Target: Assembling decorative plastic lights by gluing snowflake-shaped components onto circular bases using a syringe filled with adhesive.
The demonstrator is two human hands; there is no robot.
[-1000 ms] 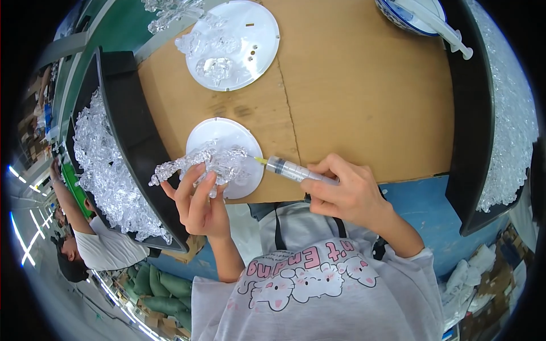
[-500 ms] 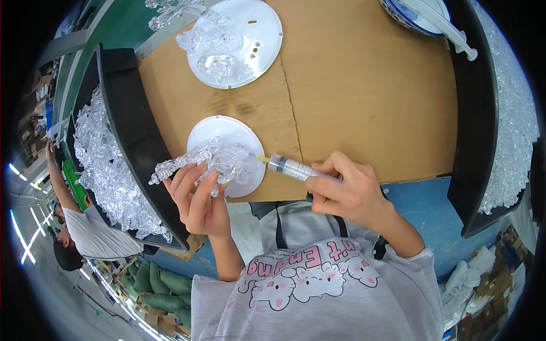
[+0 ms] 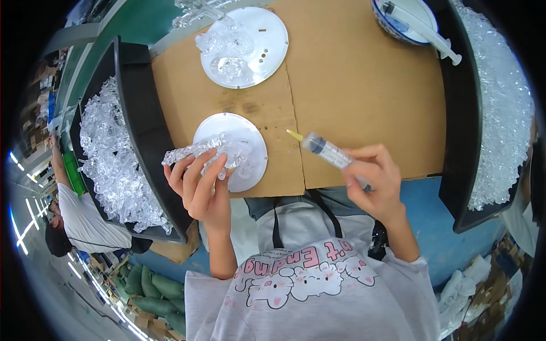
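Two hands busy — left hand grips a clear crystal piece, right hand a syringe.

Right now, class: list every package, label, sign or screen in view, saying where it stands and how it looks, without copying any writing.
Printed design on the grey cotton shirt: lower middle, on the person's chest; pink curved lettering over white cartoon animals.
Graduated clear plastic syringe: in the right hand, centre; dark scale marks, yellow tip.
Green bulging sacks: lower left, on the floor.
No signs or screens can be made out.
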